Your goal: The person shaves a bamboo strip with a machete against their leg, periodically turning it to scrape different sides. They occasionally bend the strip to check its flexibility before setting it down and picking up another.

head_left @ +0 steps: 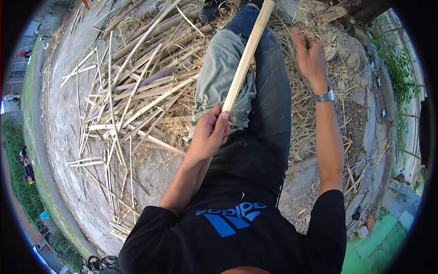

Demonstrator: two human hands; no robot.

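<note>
A long, pale split bamboo strip (246, 59) slants from my lap up between my legs toward my feet. My left hand (211, 133) is closed round its lower part, thumb on top, over a grey-green cloth (221, 68) draped on my left thigh. To the right of the strip and apart from it, my right hand (311, 58) is closed on a thin, blade-like tool (287, 17). Only a narrow dark length of this tool shows beyond the thumb; its handle is hidden in the fist.
Many bamboo strips (137, 91) lie piled on the ground to my left, with thicker poles (169, 39) among them. Curled shavings (303, 123) cover the ground by my right leg. Stones (349, 57) and a dark log (365, 9) lie at the upper right.
</note>
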